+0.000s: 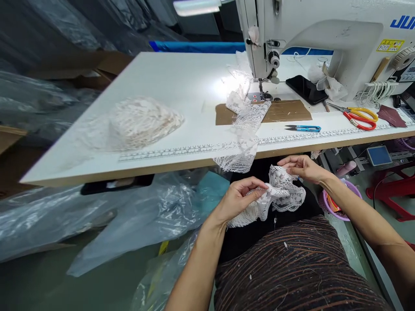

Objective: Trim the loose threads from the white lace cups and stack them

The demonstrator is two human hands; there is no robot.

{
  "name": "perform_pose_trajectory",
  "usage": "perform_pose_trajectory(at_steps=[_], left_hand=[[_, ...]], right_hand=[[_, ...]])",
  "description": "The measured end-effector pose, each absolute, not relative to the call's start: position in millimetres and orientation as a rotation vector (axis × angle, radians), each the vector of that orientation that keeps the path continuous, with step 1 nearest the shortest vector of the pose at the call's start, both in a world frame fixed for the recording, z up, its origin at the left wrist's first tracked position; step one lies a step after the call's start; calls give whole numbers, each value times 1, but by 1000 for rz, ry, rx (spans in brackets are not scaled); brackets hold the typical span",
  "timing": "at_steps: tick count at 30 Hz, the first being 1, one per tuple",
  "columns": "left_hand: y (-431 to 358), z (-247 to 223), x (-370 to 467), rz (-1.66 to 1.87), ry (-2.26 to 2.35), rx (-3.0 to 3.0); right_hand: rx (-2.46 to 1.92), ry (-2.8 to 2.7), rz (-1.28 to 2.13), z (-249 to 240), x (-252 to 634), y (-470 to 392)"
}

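So the step here looks like hand-sorting the lace (293, 198), not stitching: both hands are off the machine (304, 17) and down below the front edge of the desk (175, 77). The lace is bunched up over the black cloth (238, 244) on the person's lap, with its scalloped edge showing on the right side.

Left hand (241, 196): thumb and index are closed in a pinch on a gathered fold, other fingers loosely curled. Right hand (303, 168): thumb and fingertips pinch the upper part of the bunch, the rest of the hand fairly relaxed. Neither one is really clenched. The hands are near each other, with ruffled lace in between.

I'd say the next move calls for a light grip on both sides and finding the edge in all those folds, because thin openwork like that probably snags or twists easily.

Up on the desk, a strip (248, 125) of similar lace runs from beside the presser foot (264, 96), across a brown card (288, 111), and droops over the front edge. Can't tell if it joins the bit in the hands. There's also a pile (145, 123) off to the left, and blue snips (304, 128) right of the strip.
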State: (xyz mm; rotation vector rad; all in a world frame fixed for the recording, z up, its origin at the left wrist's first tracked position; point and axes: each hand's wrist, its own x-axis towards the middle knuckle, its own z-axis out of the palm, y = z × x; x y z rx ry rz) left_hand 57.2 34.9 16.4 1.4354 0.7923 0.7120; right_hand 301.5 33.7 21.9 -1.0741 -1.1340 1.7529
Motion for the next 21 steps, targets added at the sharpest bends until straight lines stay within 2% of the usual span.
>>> perform_pose_trajectory(at_steps=[7,12,18,21], left_hand=[[33,18,63,664,802,1529],[32,18,66,631,812,1569],[31,20,70,623,845,1582],[29,21,71,626,873,1573]], right_hand=[[-1128,-1205,1701,31,303,32],[-1099,-1388,1600,56,310,34],[-1017,-1436,1023,116,357,70],[-1013,-1324,907,136,374,81]])
